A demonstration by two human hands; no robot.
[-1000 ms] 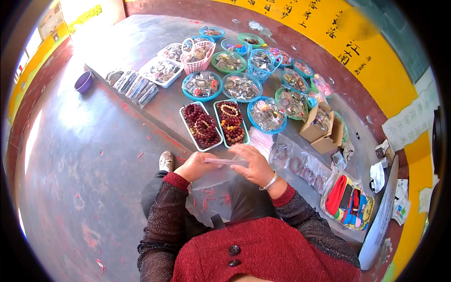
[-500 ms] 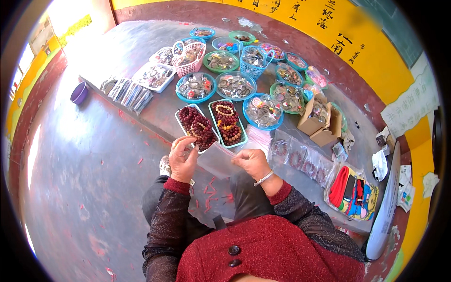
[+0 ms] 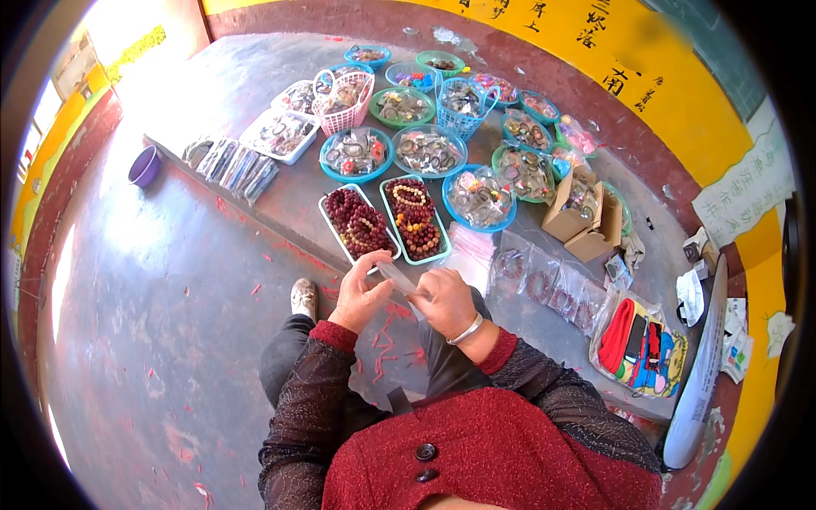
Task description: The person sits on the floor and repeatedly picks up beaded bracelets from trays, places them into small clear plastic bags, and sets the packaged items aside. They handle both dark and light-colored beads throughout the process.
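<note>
Between my hands is a clear plastic bag (image 3: pixel 398 280), seen narrow and nearly edge-on. My left hand (image 3: pixel 362 293) is curled at the bag's upper left end, thumb and fingers on it. My right hand (image 3: pixel 447 303), with a silver bangle at the wrist, pinches the bag's other end. Just beyond my hands stand a tray of dark red bead bracelets (image 3: pixel 359 223) and a second tray of bracelets (image 3: pixel 414 219) with some yellow and cream beads. A stack of pinkish clear bags (image 3: pixel 469 249) lies past my right hand.
Many baskets and basins of bagged trinkets fill the raised ledge, among them a blue basin (image 3: pixel 478 199) and a pink basket (image 3: pixel 342 95). Bagged bracelets (image 3: pixel 541 285), an open cardboard box (image 3: pixel 586 218) and a colourful cloth pack (image 3: pixel 638 347) lie right. A purple bucket (image 3: pixel 145 167) stands left.
My hands have come closer together. The bag, spread flat and hanging before, is now turned to a narrow strip between them. My left hand has moved slightly right.
</note>
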